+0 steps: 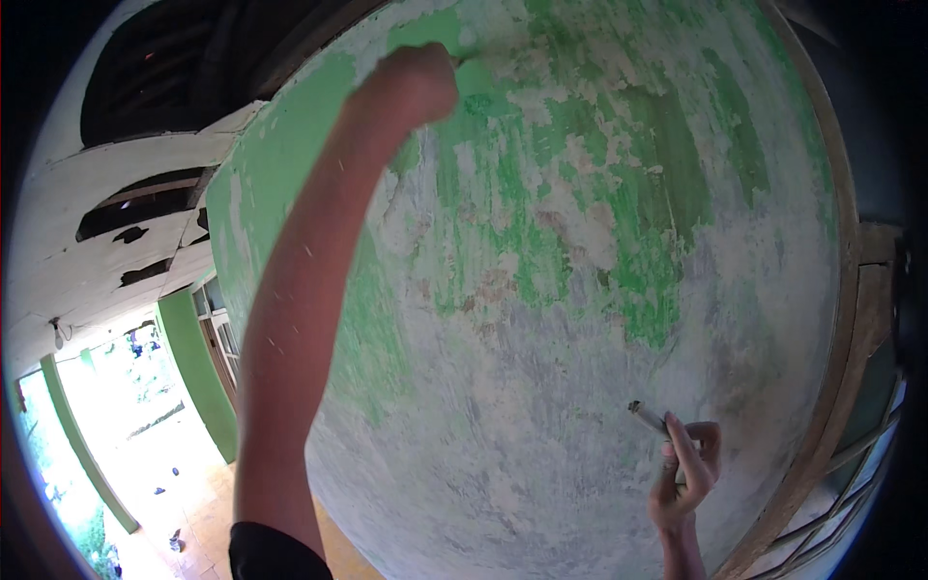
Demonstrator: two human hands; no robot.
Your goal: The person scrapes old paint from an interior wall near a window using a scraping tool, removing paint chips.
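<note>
Before me stands a wall (507, 406) with peeling green paint and patches of bare grey plaster. My left hand (428, 83) is raised high, closed in a fist against the upper wall. A small thin end of a tool (460, 62) sticks out of it at the wall; most of the tool is hidden, so its kind cannot be told. Small light flakes show as streaks in front of my left forearm. Low on the right, my right hand (685, 464) pinches a cigarette (651, 420) between its fingers, with the charred tip pointing up and left, in front of bare plaster.
A wooden frame (844, 290) borders the wall on the right, beside a window with bars. At upper left, the white ceiling (109, 268) has broken holes and a hanging bulb (59, 337). Below lie a tiled floor (206, 500) with footwear on it, and green pillars (197, 370).
</note>
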